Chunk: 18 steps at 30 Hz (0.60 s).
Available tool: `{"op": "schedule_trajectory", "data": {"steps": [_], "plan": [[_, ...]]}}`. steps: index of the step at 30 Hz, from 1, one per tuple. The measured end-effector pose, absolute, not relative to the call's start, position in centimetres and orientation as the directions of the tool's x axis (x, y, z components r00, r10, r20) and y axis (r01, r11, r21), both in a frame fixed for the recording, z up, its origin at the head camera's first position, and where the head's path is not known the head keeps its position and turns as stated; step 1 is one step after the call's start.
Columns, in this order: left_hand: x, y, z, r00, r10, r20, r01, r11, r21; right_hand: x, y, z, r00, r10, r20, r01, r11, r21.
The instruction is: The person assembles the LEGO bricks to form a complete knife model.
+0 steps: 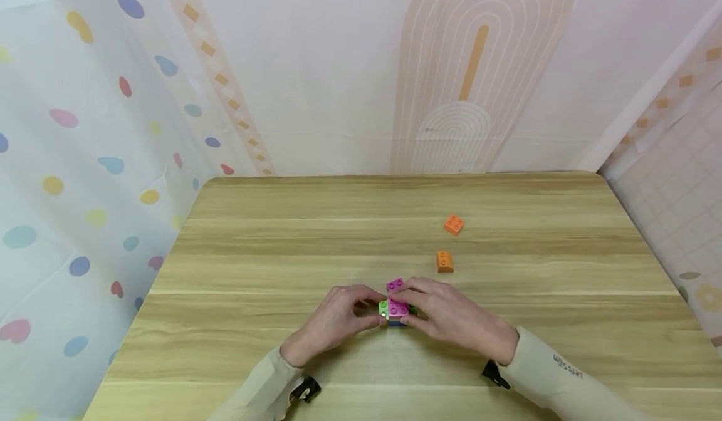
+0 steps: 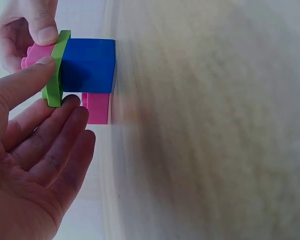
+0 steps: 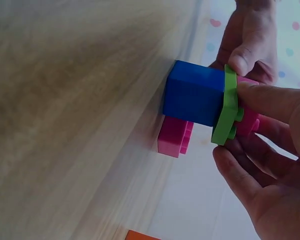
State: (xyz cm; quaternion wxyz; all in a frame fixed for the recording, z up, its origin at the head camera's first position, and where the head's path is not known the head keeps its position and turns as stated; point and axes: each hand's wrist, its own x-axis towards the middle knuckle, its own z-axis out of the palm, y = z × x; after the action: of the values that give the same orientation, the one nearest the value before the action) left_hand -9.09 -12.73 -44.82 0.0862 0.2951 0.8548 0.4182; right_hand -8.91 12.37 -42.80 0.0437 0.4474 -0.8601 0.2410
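A small stack of toy building bricks stands on the wooden table between the two hands. At its base is a blue brick (image 2: 88,65), topped by a flat green plate (image 3: 226,107) that sticks out past the sides. On top sits a pink brick (image 1: 398,309). The left hand (image 1: 341,317) pinches the green plate between thumb and fingers from the left. From the right, the right hand (image 1: 445,311) grips the pink brick, thumb on its near side and fingers on the far side. Another pink brick (image 2: 97,108) lies on the table just behind the blue one.
Two orange bricks lie farther back, a square studded one (image 1: 454,224) and a curved one (image 1: 444,262). The wooden table (image 1: 282,239) ends at a patterned cloth backdrop (image 1: 327,76) behind and at both sides.
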Motion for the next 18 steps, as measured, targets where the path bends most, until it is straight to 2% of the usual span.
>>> {"op": "schedule_trajectory", "data": {"steps": [4, 9, 18], "plan": [[-8.91, -12.64, -44.77, -0.809, 0.579, 0.097, 0.434, 0.478, 0.764, -8.69, 12.45, -42.92, -0.583, -0.751, 0.310, -0.807, 0.489, -0.332], [-8.82, -12.62, -44.62, -0.812, 0.578, 0.085, 0.432, 0.496, 0.753, -8.55, 12.47, -43.27, -0.606, -0.734, 0.307, -0.788, 0.498, -0.363], [-8.60, -12.55, -44.48, -0.821, 0.569, 0.058, 0.423, 0.536, 0.730, -8.30, 12.76, -43.19, -0.740, -0.655, 0.155, -0.617, 0.569, -0.544]]}}
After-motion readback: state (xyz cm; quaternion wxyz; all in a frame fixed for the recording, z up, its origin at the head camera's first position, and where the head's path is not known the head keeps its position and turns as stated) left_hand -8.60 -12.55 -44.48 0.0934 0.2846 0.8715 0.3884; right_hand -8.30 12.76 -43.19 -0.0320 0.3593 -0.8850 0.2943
